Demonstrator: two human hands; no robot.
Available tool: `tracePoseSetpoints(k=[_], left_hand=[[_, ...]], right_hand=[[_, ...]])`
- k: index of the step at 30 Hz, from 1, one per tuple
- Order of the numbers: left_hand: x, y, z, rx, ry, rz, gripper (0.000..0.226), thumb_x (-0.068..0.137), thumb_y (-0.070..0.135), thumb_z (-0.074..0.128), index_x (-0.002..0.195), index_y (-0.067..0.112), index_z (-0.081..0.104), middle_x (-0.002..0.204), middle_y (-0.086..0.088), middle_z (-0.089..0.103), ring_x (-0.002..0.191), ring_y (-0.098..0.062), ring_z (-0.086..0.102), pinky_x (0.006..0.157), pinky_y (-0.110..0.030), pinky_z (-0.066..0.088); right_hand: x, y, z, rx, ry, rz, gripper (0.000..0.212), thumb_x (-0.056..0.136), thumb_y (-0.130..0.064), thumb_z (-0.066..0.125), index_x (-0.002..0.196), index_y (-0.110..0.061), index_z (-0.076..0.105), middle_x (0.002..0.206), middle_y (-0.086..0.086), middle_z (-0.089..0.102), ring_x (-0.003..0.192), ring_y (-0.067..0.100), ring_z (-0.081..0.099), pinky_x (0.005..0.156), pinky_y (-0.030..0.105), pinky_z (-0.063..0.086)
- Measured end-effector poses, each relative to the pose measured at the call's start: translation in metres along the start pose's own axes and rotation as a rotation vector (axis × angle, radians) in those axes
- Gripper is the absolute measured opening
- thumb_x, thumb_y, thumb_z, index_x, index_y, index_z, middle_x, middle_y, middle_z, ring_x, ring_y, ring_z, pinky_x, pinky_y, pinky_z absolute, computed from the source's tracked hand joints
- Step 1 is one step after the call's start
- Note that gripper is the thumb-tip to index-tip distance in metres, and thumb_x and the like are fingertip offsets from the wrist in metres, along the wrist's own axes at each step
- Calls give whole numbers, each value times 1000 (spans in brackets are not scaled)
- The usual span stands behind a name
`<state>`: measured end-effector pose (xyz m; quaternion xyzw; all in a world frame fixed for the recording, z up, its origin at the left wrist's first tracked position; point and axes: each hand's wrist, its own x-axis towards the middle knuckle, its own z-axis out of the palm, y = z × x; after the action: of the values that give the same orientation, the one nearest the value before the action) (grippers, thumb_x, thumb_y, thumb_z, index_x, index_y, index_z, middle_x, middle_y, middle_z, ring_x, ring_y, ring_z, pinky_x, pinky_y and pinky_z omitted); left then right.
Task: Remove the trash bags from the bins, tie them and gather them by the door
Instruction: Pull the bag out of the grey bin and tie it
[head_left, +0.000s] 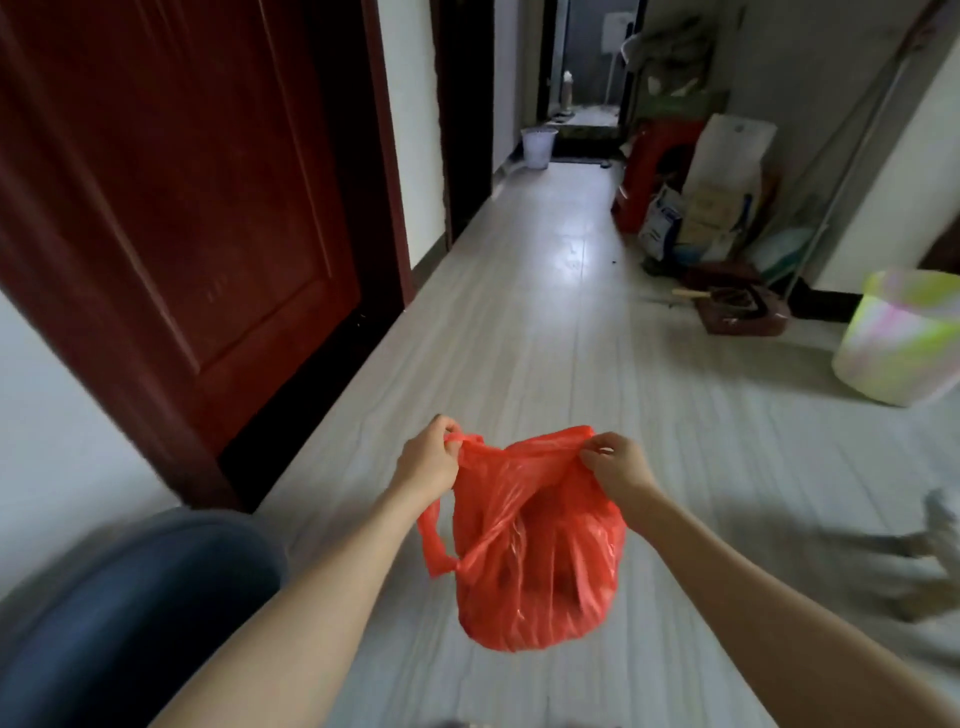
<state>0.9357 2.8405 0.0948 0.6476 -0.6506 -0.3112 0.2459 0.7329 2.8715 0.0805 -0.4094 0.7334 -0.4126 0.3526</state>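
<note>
The left hand (431, 460) and the right hand (615, 465) are each pinching one side of the mouth of a filled red thin-plastic trash bag (535, 561), holding it above the pale tiled floor (571, 332), near the dark red wooden door (171, 197). For a sound knot, both gathered edges should be drawn up evenly before crossing. The bag contents are staying hidden, and one loose handle is hanging at its left side. A pastel plastic bin (898, 338) is standing at right, its interior unseen.

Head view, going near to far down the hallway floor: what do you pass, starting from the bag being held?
red trash bag gripped by left hand and right hand → pastel bin on the right → dark dustpan → red stool → white bin at the far end.
</note>
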Motion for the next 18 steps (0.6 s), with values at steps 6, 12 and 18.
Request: tracePoseSetpoints(k=[6, 12, 18], left_hand=[[0, 2, 35, -343, -186, -93, 34, 79, -2, 63, 111, 8, 56, 111, -7, 50, 57, -14, 56, 56, -25, 47], [-22, -5, 18, 91, -318, -177, 58, 75, 1, 67, 129, 4, 45, 100, -10, 56, 49, -14, 60, 54, -27, 49], [-44, 12, -8, 879, -149, -113, 42, 85, 37, 59, 116, 8, 58, 122, -13, 61, 114, -30, 57, 87, -33, 47]], right_hand=[[-2, 47, -31, -29, -83, 130, 20, 84, 1, 54, 102, 0, 63, 72, 8, 54, 54, 12, 44, 40, 14, 36], [-10, 64, -43, 114, -224, 336, 17, 86, -21, 61, 88, -4, 61, 63, 7, 53, 47, 15, 51, 48, 22, 41], [-13, 71, -49, 361, -258, 549, 26, 86, -13, 59, 63, -7, 48, 47, 4, 31, 33, 14, 32, 40, 16, 32]])
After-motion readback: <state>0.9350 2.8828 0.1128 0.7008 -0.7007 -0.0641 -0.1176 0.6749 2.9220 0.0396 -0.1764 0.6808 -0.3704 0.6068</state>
